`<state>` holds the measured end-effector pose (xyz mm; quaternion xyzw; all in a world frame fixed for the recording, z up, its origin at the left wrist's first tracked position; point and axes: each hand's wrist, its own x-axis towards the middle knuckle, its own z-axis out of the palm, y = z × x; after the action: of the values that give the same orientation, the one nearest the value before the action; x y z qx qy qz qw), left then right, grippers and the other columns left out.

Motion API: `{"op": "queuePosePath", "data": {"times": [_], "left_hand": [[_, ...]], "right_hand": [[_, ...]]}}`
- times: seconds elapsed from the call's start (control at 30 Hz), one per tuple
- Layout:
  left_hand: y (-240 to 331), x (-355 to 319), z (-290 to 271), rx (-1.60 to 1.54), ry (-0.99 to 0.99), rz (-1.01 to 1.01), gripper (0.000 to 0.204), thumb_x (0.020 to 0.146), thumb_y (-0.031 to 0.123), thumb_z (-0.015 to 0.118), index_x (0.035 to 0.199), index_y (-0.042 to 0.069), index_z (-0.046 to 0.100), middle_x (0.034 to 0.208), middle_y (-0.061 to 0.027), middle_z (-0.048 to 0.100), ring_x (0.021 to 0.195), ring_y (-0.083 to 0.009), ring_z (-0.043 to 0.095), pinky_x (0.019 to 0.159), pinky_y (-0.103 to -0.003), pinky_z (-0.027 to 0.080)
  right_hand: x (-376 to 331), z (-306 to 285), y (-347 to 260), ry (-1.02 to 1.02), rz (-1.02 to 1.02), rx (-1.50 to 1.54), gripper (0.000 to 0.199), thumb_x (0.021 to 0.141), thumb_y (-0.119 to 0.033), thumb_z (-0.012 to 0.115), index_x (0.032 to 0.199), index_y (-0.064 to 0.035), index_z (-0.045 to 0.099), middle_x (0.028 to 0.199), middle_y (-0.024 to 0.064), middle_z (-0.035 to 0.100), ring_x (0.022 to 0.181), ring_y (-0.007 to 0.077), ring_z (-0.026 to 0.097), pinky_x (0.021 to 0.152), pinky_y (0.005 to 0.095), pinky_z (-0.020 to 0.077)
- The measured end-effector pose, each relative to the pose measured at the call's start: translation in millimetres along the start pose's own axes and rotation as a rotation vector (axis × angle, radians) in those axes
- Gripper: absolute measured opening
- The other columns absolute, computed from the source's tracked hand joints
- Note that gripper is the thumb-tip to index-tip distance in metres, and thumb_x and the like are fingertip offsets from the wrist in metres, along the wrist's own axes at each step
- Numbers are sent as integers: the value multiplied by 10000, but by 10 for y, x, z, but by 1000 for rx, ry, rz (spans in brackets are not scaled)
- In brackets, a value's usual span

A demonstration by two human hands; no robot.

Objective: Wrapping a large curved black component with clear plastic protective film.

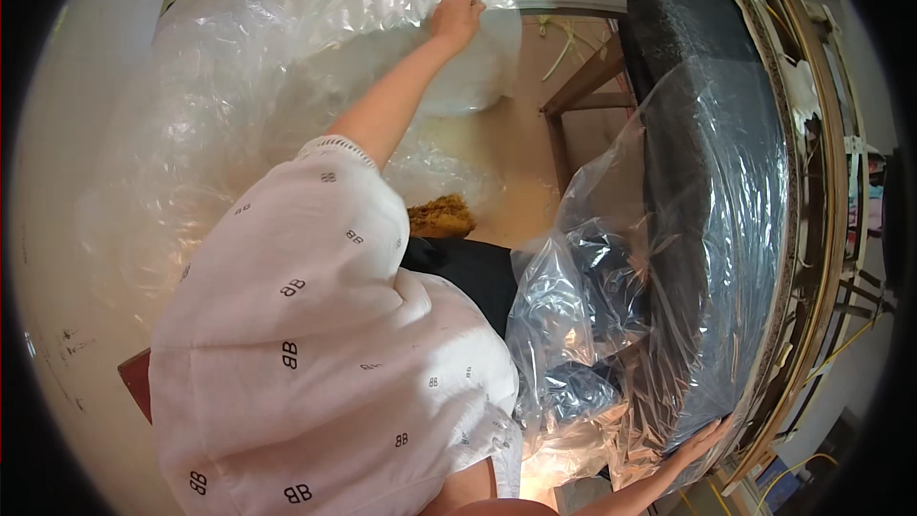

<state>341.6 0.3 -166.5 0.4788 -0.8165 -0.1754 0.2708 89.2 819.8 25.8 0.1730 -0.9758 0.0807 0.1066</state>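
White sleeve (315, 344) filled lower left; left hand (457, 17), upper centre, clenched clear plastic sheet (287, 67). Right hand (702, 441), lower right, lay flat, fingers spread, on wrapped dark panel (707, 182), long axis vertical.

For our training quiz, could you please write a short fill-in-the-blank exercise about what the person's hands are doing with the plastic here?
1. The left hand grips a sheet of clear ____.
2. The right hand presses flat on the plastic-wrapped ____ cushion.
3. The person's white sleeve is dotted with small ____ marks.
4. The bare table frame is made of ____.

Missing words: plastic; black; black; wood
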Motion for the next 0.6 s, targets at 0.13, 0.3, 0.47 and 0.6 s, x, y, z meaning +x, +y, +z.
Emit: {"op": "queuePosePath", "data": {"times": [0.13, 0.3, 0.47, 0.6], "left_hand": [[-324, -129, -367, -317, -81, -259, 284, 839, 275, 591, 981, 29, 574, 947, -114, 628, 895, -214, 611, 741, -345, 468], [-245, -405, -821, -1190, 29, -428, 147, 908, 150, 480, 916, 60, 595, 858, -34, 642, 754, -124, 606, 664, -255, 463], [372, -643, -1256, -1339, -159, -228, 135, 919, 172, 480, 887, 63, 554, 740, 0, 574, 664, -83, 537, 573, -222, 420], [1081, -1219, -1628, -1517, -478, -288, 91, 922, 174, 492, 962, 98, 520, 740, 46, 478, 597, -41, 410, 517, -190, 325]], "right_hand": [[131, -121, -379, -69, 11, 114, 505, 972, -352, 328, 1347, -14, 347, 1374, 197, 346, 1287, 334, 296, 1066, 426, 220], [425, -316, -1075, 179, -27, 164, 488, 978, -364, 292, 1306, -19, 404, 1311, 168, 416, 1227, 302, 389, 1031, 420, 320], [472, -565, -2819, 123, -275, 469, 416, 977, -312, 325, 1224, -21, 492, 1195, 145, 517, 1114, 237, 493, 948, 367, 404], [417, -145, -4151, -406, -181, 1072, 336, 947, -267, 406, 1135, -28, 548, 1109, 100, 568, 973, 173, 554, 826, 292, 444]]}}
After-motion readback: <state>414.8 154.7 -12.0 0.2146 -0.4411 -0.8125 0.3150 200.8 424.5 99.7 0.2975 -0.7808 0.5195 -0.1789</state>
